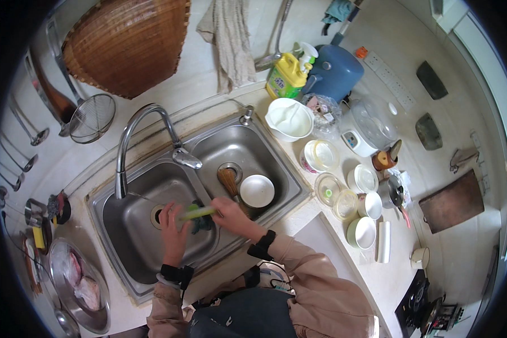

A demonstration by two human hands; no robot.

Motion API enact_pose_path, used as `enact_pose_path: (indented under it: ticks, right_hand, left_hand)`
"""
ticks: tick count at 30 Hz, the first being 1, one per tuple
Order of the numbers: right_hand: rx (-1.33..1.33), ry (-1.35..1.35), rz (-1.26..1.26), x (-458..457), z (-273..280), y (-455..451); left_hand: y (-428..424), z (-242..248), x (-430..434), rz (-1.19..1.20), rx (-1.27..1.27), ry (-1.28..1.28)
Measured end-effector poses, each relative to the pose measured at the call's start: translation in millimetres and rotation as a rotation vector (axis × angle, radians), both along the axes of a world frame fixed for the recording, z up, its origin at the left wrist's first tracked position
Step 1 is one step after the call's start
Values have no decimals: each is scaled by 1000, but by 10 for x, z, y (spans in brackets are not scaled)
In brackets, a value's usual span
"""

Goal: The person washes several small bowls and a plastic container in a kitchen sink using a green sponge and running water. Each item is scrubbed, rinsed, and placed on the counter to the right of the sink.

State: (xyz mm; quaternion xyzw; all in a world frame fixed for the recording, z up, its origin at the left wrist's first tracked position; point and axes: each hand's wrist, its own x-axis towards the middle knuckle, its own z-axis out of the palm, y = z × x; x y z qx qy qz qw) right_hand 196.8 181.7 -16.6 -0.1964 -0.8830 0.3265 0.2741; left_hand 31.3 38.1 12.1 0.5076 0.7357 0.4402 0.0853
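Observation:
Over the left basin of a double steel sink (131, 253), my right hand (232, 215) grips one end of a thin light-green item (197, 212), blurred, its kind unclear. My left hand (172, 228) is at its other end with fingers spread; whether it touches the item cannot be told. A dark green cloth or scrubber (203, 223) lies behind and below the item, near the divider. The chrome faucet (141, 114) arches over this basin, with a thin stream beside its spout. A white bowl (257, 191) and a bamboo brush (227, 179) rest in the right basin.
On the left counter stands an oval metal tray (105, 304) with bagged raw meat (88, 292). Right of the sink are a white colander (289, 119), a yellow detergent bottle (288, 76), lidded bowls (362, 178) and a green bowl (361, 233). Strainers (92, 118) and ladles hang on the wall.

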Motion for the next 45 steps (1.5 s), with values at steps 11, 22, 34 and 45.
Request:
enact_pose_path:
  ticks: [11,22,34,45]
  right_hand:
    - [-573,512,-1118,2224,443,1681]
    - [250,-219,-992,2157,555,1542]
    - [-73,-944,-115,892,-1516,2023]
    - [-338,-845,115,177,713,1483]
  left_hand:
    - [58,-206,210,-43,-43,-290]
    - [-56,-427,193,48,-129,-428]
    - [-350,-462,129,134,-159,-425]
    - [-375,-487,53,25,-56,-1222]
